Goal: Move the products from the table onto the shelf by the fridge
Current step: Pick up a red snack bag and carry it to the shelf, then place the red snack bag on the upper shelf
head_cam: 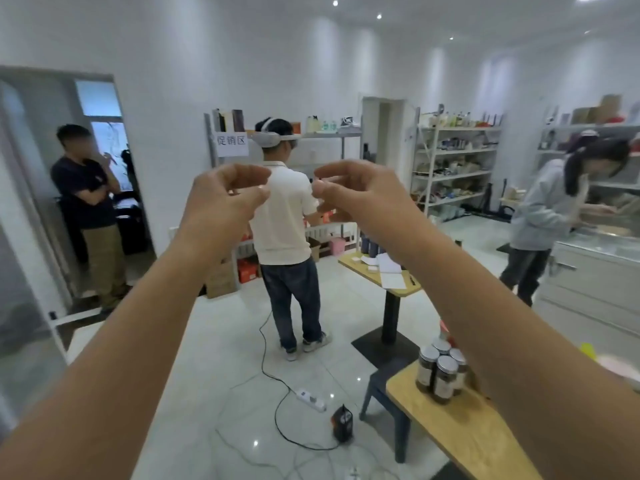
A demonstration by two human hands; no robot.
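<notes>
Left hand (221,202) and right hand (363,199) are raised before me, fingers loosely curved with nothing in them — the jars (441,374) stand grouped on the bench (460,441), low at my right.

Jars (441,374), 4 o'clock: labels blurred, right side hidden by the right forearm (519,341). Wooden table (460,441) cut by bottom edge. Shelf goods (453,168), 2 o'clock: too small to identify.

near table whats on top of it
Four silver-lidded jars stand clustered at the table's far end. The right arm covers its right side, so anything there is hidden.
</notes>
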